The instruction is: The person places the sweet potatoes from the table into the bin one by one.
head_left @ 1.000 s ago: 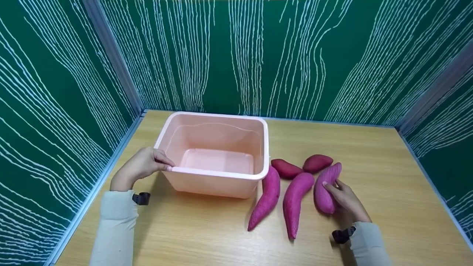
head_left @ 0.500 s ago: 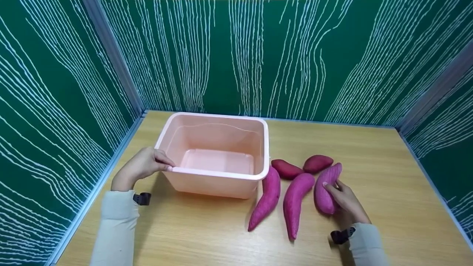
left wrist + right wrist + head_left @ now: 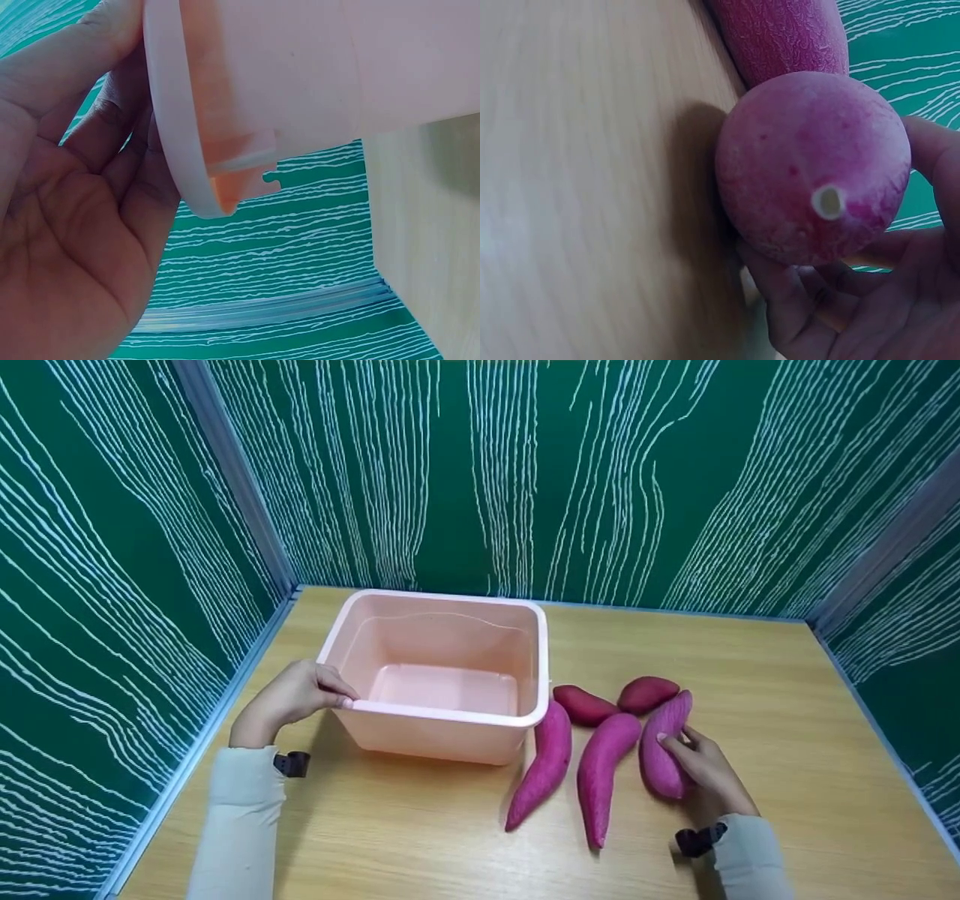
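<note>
My left hand grips the near left corner of a pink plastic bin's rim; the bin has nothing inside. In the left wrist view the thumb and fingers lie on either side of the rim. On the right, my right hand holds a thick purple sweet potato, thumb on top and fingers around its far side. Its blunt end with a pale spot faces the right wrist camera, close to the tabletop. Two long curved purple sweet potatoes and two smaller red ones lie between bin and hand.
The wooden table is bordered by green panels with white wavy lines at the back and both sides. Metal posts stand at the rear corners. The leftmost long sweet potato lies against or very near the bin's right side.
Both hands keep their holds. The whole scene shifts very slightly in the view; the sweet potato in my right hand tilts a little at most.
</note>
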`<state>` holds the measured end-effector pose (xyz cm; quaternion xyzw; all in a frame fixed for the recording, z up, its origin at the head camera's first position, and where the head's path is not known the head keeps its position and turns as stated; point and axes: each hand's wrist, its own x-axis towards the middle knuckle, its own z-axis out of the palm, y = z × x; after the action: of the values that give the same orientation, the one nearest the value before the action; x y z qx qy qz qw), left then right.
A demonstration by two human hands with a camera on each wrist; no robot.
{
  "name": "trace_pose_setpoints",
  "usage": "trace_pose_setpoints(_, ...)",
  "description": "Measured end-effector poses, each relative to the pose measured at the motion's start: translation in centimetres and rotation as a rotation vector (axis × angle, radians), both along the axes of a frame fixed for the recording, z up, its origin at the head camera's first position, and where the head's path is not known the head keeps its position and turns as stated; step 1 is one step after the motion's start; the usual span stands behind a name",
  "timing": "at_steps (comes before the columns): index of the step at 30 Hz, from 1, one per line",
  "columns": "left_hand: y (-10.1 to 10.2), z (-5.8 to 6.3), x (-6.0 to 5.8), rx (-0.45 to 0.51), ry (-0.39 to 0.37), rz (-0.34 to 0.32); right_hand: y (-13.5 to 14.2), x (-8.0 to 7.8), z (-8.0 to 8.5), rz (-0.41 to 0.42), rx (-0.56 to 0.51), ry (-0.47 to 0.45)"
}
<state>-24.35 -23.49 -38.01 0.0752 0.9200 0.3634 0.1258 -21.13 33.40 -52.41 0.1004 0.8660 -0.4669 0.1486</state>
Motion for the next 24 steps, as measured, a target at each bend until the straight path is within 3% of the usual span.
trace_pose_setpoints(6,-0.1,0.0,0.0,0.001,-0.003,0.0,0.0,0.3,0.3,0.001,0.012,0.021)
trace_pose_setpoints(13,-0.1,0.1,0.1,0.006,0.007,-0.011,-0.3,0.6,0.9,-0.023,-0.058,-0.014)
trace_pose_setpoints(20,-0.2,-0.2,0.1,-0.006,0.08,-0.061,-0.3,0.6,1.6,-0.019,-0.035,0.013)
trace_pose_setpoints(24,-0.3,-0.2,0.0,0.001,0.076,-0.057,-0.3,0.5,2.2,-0.014,-0.047,0.011)
